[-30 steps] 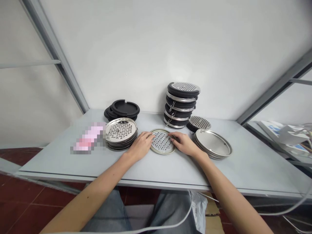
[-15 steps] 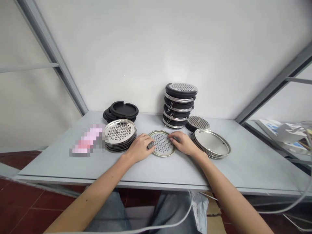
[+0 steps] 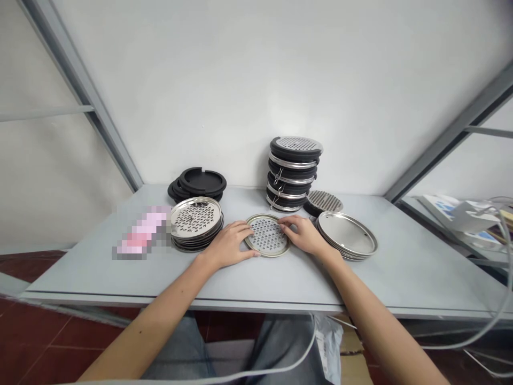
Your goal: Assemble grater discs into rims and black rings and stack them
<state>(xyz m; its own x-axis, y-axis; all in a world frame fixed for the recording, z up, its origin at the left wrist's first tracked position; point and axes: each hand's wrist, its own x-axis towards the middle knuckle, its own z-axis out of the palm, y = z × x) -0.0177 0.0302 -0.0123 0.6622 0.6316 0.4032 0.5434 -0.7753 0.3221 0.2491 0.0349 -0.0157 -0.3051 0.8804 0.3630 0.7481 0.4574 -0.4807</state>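
A round metal grater plate (image 3: 267, 235) with a raised rim lies at the middle of the grey table. My left hand (image 3: 230, 245) holds its left edge, thumb stretched along the near rim and fingers on the far left rim. On the opposite side, my right hand (image 3: 303, 234) grips the upper right rim with its fingertips bent in. Beside my left hand stands a stack of similar grater plates (image 3: 196, 218). A stack of smooth, shiny round metal trays (image 3: 348, 234) sits just right of my right hand.
Against the wall rises a tall stack of black-rimmed graters with wire clips (image 3: 294, 174). A ridged grater (image 3: 325, 201) lies beside it. Black plastic rings (image 3: 203, 182) are piled at the back left. A pixelated pink item (image 3: 140, 232) lies left. A white cable (image 3: 280, 370) crosses below the table edge.
My left thumb has spread away from the fingers and down along the near rim. The plate has shifted very slightly; my right hand stays at its rim.
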